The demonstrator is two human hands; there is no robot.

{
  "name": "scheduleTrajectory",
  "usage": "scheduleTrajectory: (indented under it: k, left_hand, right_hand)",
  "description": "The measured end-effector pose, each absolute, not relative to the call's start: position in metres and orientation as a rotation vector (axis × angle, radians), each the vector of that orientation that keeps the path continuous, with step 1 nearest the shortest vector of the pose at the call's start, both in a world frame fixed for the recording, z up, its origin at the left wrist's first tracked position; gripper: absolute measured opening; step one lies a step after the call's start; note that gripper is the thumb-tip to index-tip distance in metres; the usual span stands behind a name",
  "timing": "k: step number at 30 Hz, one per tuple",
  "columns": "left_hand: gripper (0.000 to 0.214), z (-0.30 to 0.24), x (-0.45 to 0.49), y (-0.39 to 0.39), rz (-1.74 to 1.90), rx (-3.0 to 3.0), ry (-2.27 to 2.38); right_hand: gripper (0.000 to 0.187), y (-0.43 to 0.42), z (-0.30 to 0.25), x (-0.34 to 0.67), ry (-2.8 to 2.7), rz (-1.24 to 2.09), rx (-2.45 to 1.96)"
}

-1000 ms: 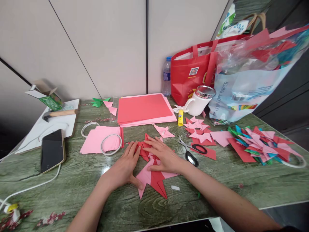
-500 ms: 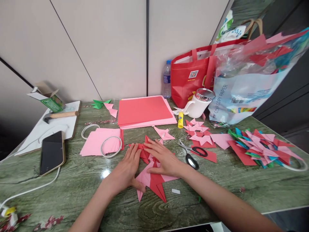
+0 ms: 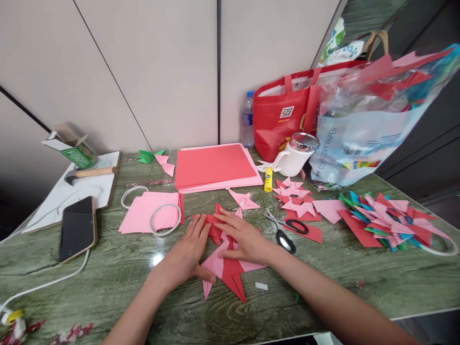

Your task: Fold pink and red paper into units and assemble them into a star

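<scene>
A folded star-like piece of red and pink paper (image 3: 226, 270) lies on the green table near the front edge. My left hand (image 3: 187, 254) rests flat on its left side, fingers stretched out and thumb along the lower edge. My right hand (image 3: 244, 237) presses flat on its upper right part, fingers spread toward the left. Neither hand grips anything; both lie on the paper.
Black-handled scissors (image 3: 285, 232) lie just right of my right hand. Pink squares with tape rings (image 3: 151, 213), a red and pink sheet stack (image 3: 215, 165), a glue stick (image 3: 268, 178), a mug (image 3: 296, 153), bags, folded paper piles (image 3: 388, 220), and a phone (image 3: 78, 227) surround the spot.
The hands have barely shifted on the folded paper; the view has tilted slightly, so things sit a little lower in the picture.
</scene>
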State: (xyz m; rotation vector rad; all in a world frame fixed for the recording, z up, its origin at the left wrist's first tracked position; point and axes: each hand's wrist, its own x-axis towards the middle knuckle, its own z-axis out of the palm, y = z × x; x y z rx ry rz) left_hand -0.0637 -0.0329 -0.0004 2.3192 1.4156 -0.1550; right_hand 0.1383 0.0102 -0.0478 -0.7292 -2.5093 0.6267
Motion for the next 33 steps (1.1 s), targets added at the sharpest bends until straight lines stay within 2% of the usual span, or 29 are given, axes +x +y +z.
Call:
scheduleTrajectory:
  k: [14,33]
  left_hand:
    - [0.097,0.004,-0.066,-0.033,-0.085,2.267,1.408]
    - [0.091,0.011,-0.074,-0.028,-0.255,2.293,1.342]
  right_hand:
    - [0.066,0.007,-0.047,0.134,-2.455,0.602,-0.796]
    - [0.054,-0.002,-0.054,0.119,-2.362,0.563,-0.932]
